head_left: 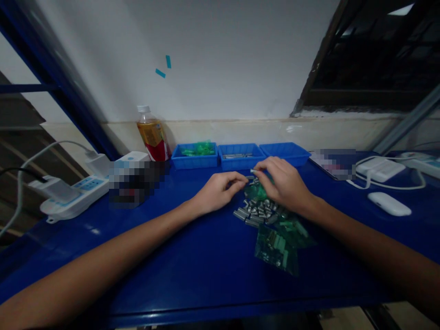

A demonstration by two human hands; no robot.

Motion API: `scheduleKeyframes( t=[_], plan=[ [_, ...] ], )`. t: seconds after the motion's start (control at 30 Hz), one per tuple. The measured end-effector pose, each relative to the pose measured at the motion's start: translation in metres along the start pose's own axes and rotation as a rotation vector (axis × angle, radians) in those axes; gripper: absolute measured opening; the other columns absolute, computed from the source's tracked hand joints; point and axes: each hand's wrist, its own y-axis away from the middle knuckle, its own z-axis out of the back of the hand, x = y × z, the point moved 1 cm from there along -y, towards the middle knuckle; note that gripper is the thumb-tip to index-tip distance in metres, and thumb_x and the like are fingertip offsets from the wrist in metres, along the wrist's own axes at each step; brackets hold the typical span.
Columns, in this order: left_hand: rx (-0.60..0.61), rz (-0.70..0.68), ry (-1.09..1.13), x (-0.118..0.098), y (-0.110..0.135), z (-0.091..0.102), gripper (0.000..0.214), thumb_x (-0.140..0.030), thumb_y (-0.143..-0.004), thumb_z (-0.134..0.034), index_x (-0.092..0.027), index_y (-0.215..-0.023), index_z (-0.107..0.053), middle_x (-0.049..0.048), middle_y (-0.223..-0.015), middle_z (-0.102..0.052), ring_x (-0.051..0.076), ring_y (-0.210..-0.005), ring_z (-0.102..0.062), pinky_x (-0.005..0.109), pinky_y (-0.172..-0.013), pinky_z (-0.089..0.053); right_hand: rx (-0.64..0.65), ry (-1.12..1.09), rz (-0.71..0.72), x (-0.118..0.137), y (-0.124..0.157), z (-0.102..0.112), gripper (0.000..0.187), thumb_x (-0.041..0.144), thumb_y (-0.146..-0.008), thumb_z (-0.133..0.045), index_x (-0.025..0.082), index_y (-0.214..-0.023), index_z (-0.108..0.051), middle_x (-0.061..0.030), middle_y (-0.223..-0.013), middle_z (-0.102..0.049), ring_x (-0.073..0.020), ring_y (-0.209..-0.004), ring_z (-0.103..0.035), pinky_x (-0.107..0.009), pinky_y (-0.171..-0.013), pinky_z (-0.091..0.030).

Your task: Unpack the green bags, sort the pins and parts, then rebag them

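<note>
Nearest the table's front edge (206, 316) lie green plastic bags (277, 250), flat on the blue top, with bare blue surface to their left. Just beyond them sits a loose pile of small metal cylinders (256, 211), touching the bags.

Over the far side of that pile the two hands meet. The right hand (283, 183) pinches one small metal cylinder (253, 171) between thumb and fingertips, clamped on it and lifted just above the heap. The left hand (220, 190) curls close beside it, fingertips drawn together near the cylinder's end; whether it holds anything of its own cannot be told.

This looks like sorting or bagging, one piece at a time, with a single piece picked and being handled. The next move would likely call for a steady pinch and a short carry without knocking the pile.

Behind the hands stand three blue trays: the left tray (194, 161) with green pieces, the middle tray (240, 161) with metal parts, the right tray (285, 153) showing no contents. A drink bottle (151, 137) stands by the wall, a power strip (74, 192) at far left, white chargers (380, 168) at right.
</note>
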Motion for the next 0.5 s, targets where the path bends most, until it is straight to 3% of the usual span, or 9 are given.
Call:
scheduleKeyframes(
  t=[0.13, 0.27, 0.33, 0.5],
  plan=[
    [0.203, -0.212, -0.283, 0.008, 0.003, 0.001, 0.030, -0.014, -0.090, -0.045, -0.019, -0.117, -0.058, 0.0065, -0.102, -0.061, 0.017, -0.096, -0.055, 0.031, -0.087, -0.042, 0.005, 0.147, -0.302, -0.063, -0.017, 0.001, 0.023, 0.031, -0.087, -0.045, 0.015, -0.087, -0.062, -0.0115, -0.085, -0.065, -0.0241, -0.083, -0.058, -0.033, -0.072, -0.041],
    [0.301, -0.262, -0.408, 0.008, 0.005, 0.002, 0.031, -0.018, -0.091, -0.047, -0.023, -0.119, -0.057, 0.0067, -0.104, -0.059, 0.018, -0.095, -0.053, 0.031, -0.085, -0.043, 0.376, 0.161, -0.652, -0.123, -0.033, -0.015, 0.024, 0.034, -0.081, -0.052, 0.015, -0.080, -0.067, -0.0106, -0.080, -0.068, -0.0227, -0.074, -0.061, -0.029, -0.060, -0.039],
    [0.305, -0.252, -0.412, 0.008, 0.004, 0.002, 0.025, -0.024, -0.091, -0.049, -0.021, -0.113, -0.060, 0.0067, -0.102, -0.059, 0.018, -0.094, -0.054, 0.031, -0.084, -0.043, 0.502, 0.127, -0.704, -0.137, -0.039, -0.026, 0.020, 0.032, -0.077, -0.058, 0.015, -0.073, -0.068, -0.0091, -0.073, -0.068, -0.0212, -0.068, -0.061, -0.028, -0.056, -0.038],
    [0.216, -0.141, -0.405, 0.010, 0.003, -0.001, 0.016, -0.031, -0.087, -0.056, -0.016, -0.091, -0.059, 0.0051, -0.091, -0.060, 0.018, -0.086, -0.056, 0.029, -0.077, -0.044, 0.563, 0.069, -0.707, -0.140, -0.046, -0.039, 0.015, 0.027, -0.072, -0.061, 0.016, -0.066, -0.068, -0.0049, -0.062, -0.066, -0.0179, -0.059, -0.059, -0.026, -0.052, -0.038]
  ],
)
